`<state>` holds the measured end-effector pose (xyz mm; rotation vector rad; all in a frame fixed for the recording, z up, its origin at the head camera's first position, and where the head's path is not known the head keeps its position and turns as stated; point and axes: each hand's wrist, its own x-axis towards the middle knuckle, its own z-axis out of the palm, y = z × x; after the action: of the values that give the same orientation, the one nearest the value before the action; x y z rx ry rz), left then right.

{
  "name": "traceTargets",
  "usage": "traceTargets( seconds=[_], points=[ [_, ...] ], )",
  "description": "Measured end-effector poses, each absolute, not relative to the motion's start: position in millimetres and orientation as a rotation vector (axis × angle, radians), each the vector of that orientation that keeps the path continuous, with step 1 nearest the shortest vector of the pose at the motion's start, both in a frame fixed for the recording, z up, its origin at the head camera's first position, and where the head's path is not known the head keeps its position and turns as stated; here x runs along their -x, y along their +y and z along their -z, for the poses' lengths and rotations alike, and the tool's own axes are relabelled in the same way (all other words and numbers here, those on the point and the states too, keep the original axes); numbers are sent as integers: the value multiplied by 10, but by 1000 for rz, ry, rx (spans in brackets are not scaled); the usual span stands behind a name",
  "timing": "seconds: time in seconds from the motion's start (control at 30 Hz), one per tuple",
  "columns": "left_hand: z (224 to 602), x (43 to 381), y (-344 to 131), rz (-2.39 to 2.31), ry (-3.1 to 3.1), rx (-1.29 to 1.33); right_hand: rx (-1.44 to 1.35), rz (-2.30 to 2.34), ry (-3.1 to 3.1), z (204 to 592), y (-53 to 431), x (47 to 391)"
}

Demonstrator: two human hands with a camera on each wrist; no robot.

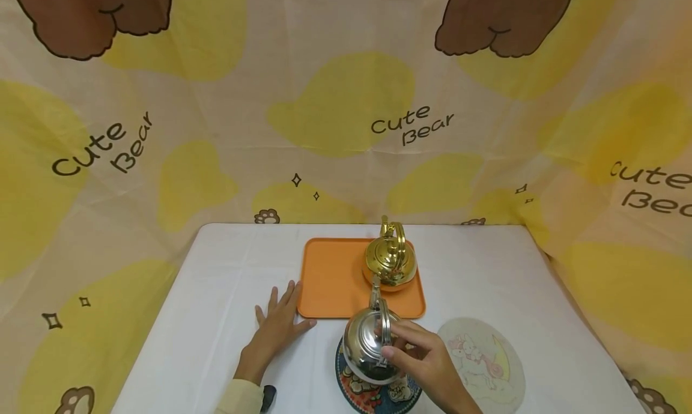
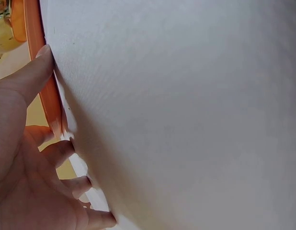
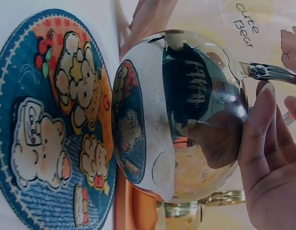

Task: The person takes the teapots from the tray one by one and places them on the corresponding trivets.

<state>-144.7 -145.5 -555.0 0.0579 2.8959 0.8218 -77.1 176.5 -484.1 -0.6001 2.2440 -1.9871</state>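
Observation:
A shiny silver kettle (image 1: 370,345) is above the far part of a round blue picture mat (image 1: 378,399), its spout pointing away. I cannot tell whether its base touches the mat. My right hand (image 1: 424,357) grips the kettle's upright handle between thumb and fingers, as the right wrist view also shows, close to the handle's hinge (image 3: 259,70). At the near left corner of an orange tray (image 1: 330,282), my left hand (image 1: 277,328) lies with fingers spread on the white cloth; its thumb and fingertips meet the tray's edge in the left wrist view. On the tray's right side stands a gold kettle (image 1: 390,261).
A pale round mat with a unicorn picture (image 1: 481,363) lies to the right on the white table (image 1: 232,270). Beside my left sleeve is a small black object (image 1: 268,397). A yellow printed curtain (image 1: 335,113) hangs behind the table and along its sides.

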Motion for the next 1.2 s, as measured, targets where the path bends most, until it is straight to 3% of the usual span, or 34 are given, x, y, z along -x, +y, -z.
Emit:
traceTargets(
  seconds=[0.97, 1.2],
  points=[
    [5560, 1447, -1453, -818, 2900, -58, 477, 1978, 2241, 4970, 1847, 637],
    [5572, 1460, -1451, -831, 2895, -56, 566, 2043, 2160, 5008, 1860, 610]
  ],
)
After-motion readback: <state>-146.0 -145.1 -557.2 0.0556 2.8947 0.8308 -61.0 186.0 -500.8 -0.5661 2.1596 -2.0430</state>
